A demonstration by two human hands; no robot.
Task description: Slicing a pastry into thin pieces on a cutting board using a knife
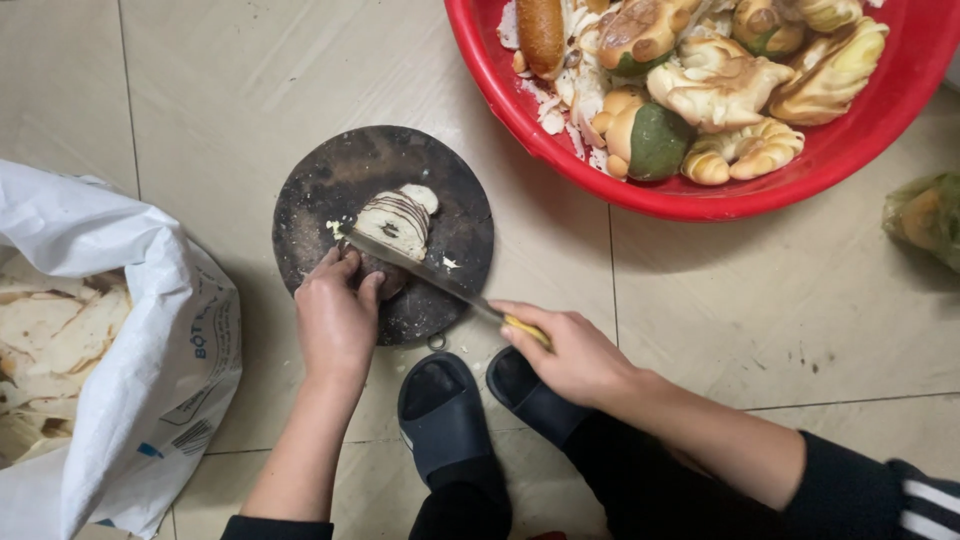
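One bun (395,222) lies on one board (330,180), left hand (335,320) pressing it, right hand (570,355) gripping one knife (430,275), seemingly mid-cut.

Red basin (560,150) and white sack (150,400) cut off by frame edges

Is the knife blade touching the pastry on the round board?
Touching. The head view shows the knife blade lying across the striped pastry on the dark board, with the left hand pressing the pastry's near end.

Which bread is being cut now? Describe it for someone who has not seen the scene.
Find the round dark cutting board on the tiled floor, left of the red basin. The pastry lies on it, under the left hand and the knife. Unlike the basin's plain buns, it has dark chocolate stripes.
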